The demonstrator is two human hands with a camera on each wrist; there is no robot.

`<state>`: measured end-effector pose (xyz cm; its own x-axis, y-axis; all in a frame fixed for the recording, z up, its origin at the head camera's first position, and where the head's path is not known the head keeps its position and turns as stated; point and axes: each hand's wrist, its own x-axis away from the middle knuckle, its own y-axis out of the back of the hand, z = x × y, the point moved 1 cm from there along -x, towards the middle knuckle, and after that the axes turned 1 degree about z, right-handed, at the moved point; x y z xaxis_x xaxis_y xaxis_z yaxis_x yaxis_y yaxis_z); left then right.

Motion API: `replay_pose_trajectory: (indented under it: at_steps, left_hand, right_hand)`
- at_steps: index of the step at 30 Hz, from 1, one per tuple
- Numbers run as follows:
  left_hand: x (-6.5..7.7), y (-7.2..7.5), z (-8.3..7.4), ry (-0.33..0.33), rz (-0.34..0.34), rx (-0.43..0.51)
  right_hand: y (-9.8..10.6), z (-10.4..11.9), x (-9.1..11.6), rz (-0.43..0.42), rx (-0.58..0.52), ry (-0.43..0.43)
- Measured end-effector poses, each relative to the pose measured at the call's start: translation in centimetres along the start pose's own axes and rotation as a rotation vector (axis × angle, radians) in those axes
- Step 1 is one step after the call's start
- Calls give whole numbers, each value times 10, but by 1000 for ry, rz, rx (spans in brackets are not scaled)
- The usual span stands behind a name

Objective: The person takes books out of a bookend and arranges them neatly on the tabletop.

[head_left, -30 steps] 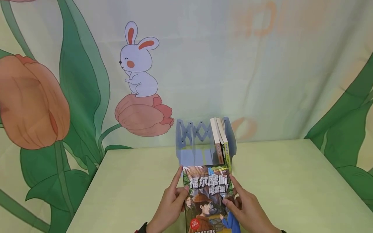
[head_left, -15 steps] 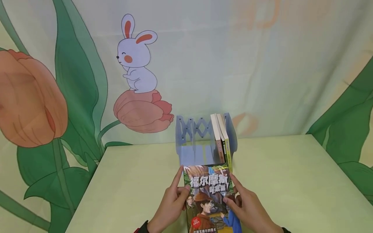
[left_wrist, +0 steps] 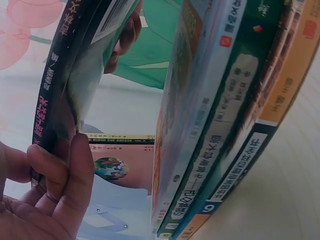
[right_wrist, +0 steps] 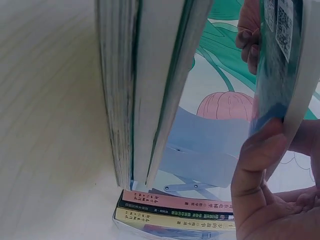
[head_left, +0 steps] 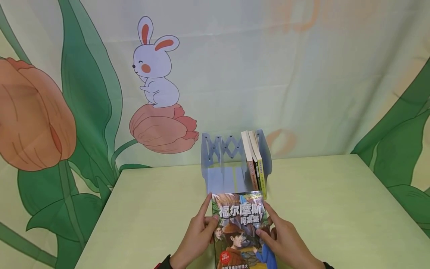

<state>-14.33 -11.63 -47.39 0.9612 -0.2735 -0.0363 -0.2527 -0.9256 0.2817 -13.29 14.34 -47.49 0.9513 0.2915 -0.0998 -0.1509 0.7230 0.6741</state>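
Observation:
A comic-style book (head_left: 239, 235) with large white Chinese title characters is held up between both hands, front cover upward. My left hand (head_left: 198, 231) grips its left edge, thumb on the cover and index finger stretched along the side toward the top corner. On the opposite edge, my right hand (head_left: 285, 239) pinches it with the thumb on the cover. The left wrist view shows the held book's dark spine (left_wrist: 50, 85) and the curled left fingers below it. Under the raised book lies a stack of several books (left_wrist: 215, 125), hidden from the head view.
Behind the held book stands a blue expandable book rack (head_left: 215, 181) on the pale green table (head_left: 151, 209). Three books (head_left: 254, 160) stand upright at its right end. A curtain (head_left: 235, 74) printed with a rabbit and tulips hangs behind the table.
The head view has shifted slightly, so the rack and curtain print sit a little higher in it. Both hands keep the same hold, and the book's cover is slightly differently angled, with more glare.

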Motion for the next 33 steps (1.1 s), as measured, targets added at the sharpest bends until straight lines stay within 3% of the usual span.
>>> replay_pose_trajectory:
  at_steps: [12,22,33]
  left_hand:
    - [-5,-2,11,58,49,-21]
    - [-4,-5,17,15,23,-171]
    - [-5,-5,23,24,43,-223]
  right_hand:
    - [-3,-5,-2,66,-1,-30]
    - [-8,-11,-2,122,6,-73]
    - [-13,-16,-4,121,53,-71]
